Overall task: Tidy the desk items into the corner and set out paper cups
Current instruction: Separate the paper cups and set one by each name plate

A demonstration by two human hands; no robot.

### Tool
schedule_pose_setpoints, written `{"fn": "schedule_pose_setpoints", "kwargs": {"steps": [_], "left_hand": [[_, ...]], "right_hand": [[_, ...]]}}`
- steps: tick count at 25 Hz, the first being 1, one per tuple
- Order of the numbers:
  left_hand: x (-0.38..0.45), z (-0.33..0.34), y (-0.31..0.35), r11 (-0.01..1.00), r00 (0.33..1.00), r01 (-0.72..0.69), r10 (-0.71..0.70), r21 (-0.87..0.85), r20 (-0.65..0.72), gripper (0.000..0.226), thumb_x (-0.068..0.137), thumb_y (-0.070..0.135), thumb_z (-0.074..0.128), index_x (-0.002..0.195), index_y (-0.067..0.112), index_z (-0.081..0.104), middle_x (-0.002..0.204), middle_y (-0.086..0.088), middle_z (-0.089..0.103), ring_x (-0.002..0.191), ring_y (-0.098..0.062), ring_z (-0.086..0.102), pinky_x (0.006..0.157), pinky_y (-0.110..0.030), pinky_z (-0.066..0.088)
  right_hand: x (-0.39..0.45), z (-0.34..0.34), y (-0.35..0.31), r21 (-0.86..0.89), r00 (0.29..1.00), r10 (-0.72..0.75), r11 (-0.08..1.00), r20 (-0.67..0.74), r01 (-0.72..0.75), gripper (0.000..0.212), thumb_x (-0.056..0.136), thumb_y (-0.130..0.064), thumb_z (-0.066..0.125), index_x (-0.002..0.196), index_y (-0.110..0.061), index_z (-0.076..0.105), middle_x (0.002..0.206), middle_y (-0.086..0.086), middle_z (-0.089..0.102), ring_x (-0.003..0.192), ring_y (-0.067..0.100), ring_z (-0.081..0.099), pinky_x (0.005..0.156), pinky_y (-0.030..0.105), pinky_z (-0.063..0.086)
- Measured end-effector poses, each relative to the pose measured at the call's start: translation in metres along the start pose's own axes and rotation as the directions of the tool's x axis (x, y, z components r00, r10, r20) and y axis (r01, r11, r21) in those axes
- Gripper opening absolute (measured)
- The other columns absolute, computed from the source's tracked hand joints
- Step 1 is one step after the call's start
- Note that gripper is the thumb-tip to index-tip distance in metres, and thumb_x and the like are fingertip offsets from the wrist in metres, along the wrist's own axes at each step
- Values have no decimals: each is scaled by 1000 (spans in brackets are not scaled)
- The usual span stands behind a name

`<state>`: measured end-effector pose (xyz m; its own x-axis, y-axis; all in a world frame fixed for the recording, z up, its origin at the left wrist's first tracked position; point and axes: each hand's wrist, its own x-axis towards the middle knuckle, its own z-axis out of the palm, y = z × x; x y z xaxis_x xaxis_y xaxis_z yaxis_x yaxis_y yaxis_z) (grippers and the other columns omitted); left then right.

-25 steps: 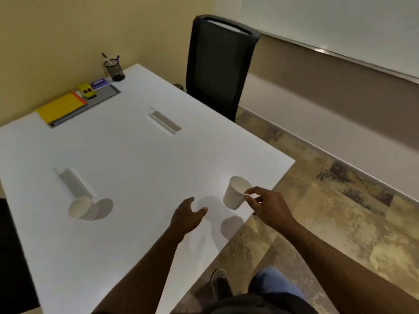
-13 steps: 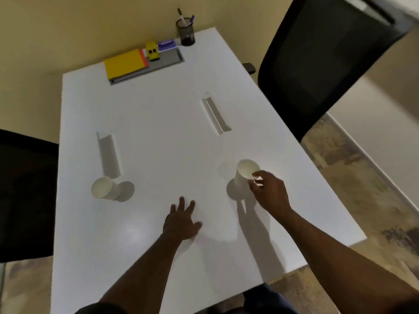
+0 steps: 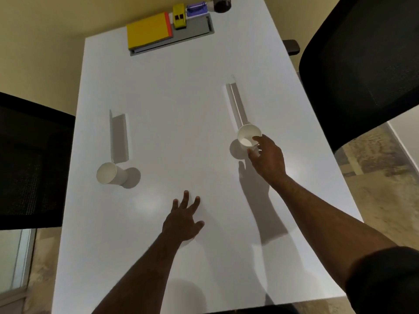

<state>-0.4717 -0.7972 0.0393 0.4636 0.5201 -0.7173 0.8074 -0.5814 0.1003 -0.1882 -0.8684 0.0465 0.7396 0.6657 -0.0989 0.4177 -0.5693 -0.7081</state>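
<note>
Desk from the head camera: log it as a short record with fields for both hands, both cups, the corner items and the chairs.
right hand: gripping the right paper cup by its rim and side
left hand: spread flat on the desk, empty
left paper cup: standing alone at the near end of the left desk slot
corner items: yellow pad, yellow block, purple item, dark pen holder
chairs: one black chair at each side

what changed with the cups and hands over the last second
The right hand carried its paper cup in from the near table edge to just below the right slot, fingers on the rim. The left hand flattened onto the table. The left cup and corner items stayed put.
</note>
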Motion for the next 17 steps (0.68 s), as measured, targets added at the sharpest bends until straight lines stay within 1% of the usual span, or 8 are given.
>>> {"fn": "schedule_pose_setpoints", "kwargs": {"steps": [2,4,6,8,11,14,15,17], "left_hand": [[0,1,0,1000,1000,-6,6,5,-4,83,89,53,51,152,37,-1,162,4,-20,150,-37,-6,114,-50,30],[-1,3,-1,1000,1000,-11,11,4,-12,85,88,54,52,152,38,-2,162,4,-20,150,-37,-6,114,-50,30],[-2,3,-1,1000,1000,-18,18,-2,-14,86,87,55,52,152,38,-2,162,4,-19,150,-37,-5,115,-50,30],[-3,0,-1,1000,1000,-25,25,-6,-14,86,87,56,52,153,36,1,163,3,-15,150,-38,-3,117,-50,27],[-7,-7,-5,996,998,-45,42,-79,-45,79,89,56,48,154,29,12,164,3,-4,151,-34,5,119,-48,23],[-23,-10,-27,975,997,-48,33,-219,-75,71,94,56,39,152,19,22,163,-1,16,148,-26,23,120,-41,22],[-31,-10,-40,967,995,-42,18,-250,-96,70,95,56,37,151,18,24,161,-3,23,146,-25,28,120,-40,23],[-50,-16,-64,968,991,-49,16,-247,-135,69,95,57,35,150,16,27,159,-5,30,144,-25,33,119,-40,26]], "right_hand": [[-9,3,3,-18,999,-34,999,-11,34,56,86,-27,66,136,-14,45,138,11,53,119,27,57,92,40,51],[-27,4,1,6,995,-7,1000,-99,8,62,87,-28,66,141,-14,38,142,10,46,125,24,51,93,35,48],[-52,9,-3,35,978,29,999,-205,-22,61,87,-27,65,140,-13,38,138,10,47,118,23,55,86,32,49],[-84,19,-9,40,980,51,998,-192,-44,55,88,-29,62,137,-15,40,131,8,49,107,23,61,80,34,53],[-131,43,-17,8,1000,-15,1000,25,15,49,89,-37,59,132,-18,46,128,4,55,107,22,63,85,36,53],[-166,63,-32,-116,929,-58,987,366,107,60,87,-47,57,138,-21,42,140,2,49,124,22,52,102,36,44],[-174,66,-39,-165,898,-51,977,438,137,63,87,-50,55,141,-22,38,145,1,45,129,21,48,105,36,41],[-179,69,-62,-216,886,-52,962,460,169,67,86,-53,53,143,-24,35,150,-1,40,133,20,43,108,37,38]]}}
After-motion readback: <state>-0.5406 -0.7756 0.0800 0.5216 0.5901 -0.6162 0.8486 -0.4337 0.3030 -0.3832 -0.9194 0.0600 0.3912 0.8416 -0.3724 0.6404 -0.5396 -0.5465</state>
